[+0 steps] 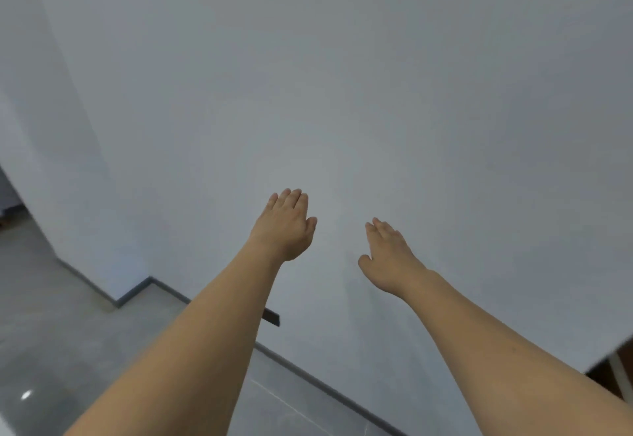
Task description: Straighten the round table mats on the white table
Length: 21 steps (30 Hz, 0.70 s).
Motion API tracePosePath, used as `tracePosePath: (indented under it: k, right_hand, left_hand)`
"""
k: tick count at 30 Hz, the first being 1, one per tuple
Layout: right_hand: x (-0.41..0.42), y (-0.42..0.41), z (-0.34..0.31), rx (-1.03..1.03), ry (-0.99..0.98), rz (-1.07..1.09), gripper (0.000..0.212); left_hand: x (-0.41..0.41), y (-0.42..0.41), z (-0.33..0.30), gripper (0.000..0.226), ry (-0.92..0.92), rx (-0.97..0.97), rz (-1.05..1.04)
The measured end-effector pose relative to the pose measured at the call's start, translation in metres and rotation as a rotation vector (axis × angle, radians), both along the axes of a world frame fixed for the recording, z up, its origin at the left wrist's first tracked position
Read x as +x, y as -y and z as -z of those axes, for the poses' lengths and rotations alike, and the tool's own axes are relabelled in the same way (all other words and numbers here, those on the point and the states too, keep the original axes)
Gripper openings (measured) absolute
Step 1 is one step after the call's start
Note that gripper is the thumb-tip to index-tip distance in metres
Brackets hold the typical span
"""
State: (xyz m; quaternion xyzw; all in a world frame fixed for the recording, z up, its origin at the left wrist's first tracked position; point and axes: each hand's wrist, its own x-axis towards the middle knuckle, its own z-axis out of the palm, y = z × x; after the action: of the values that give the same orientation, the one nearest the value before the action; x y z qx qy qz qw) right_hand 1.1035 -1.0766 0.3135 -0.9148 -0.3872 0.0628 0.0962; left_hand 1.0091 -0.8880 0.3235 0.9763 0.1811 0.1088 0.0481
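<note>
Two bare hands are stretched forward, palms down, against a plain pale wall (342,76). Left hand (286,226): fingers together and extended, the grip wide and empty. Right hand (388,257): fingers likewise extended, thumb held slightly apart, the grip wide and holding nothing. The two hands lie near each other at mid-frame without touching, and neither rests on any object.

Lower left: grey tiled floor (85,350), bounded by a dark skirting board (308,372) that runs along the foot of the wall toward the near right. A wall corner steps out at the far left. At the near right edge a dark brown piece of furniture (613,377) is partly visible; what it is cannot be told.

Task objects: neither the round table mats nor the white surface appears anywhere in view, so their position and present alignment cannot be stated.

Progress, as a judgement: no mat is being handled, and nothing shows whether any has been straightened. The moment reads either as preceding the work or as falling between steps; which, the view does not settle. To proceed, the view and hands would first need to be brought to the surface, and the mats located.
</note>
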Motion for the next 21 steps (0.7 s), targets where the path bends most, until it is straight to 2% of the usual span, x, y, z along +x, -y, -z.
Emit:
tracePosePath:
  k: [10, 21]
  right_hand:
    - [0.053, -0.154, 0.029, -0.063, -0.017, -0.367, 0.066]
    - [-0.042, -0.354, 0.080, -0.118, -0.083, -0.777, 0.065]
  left_hand:
    - [-0.017, -0.111, 0.037, 0.060, -0.021, -0.035, -0.378]
    - [-0.148, -0.246, 0.107, 0.060, -0.049, -0.137, -0.802]
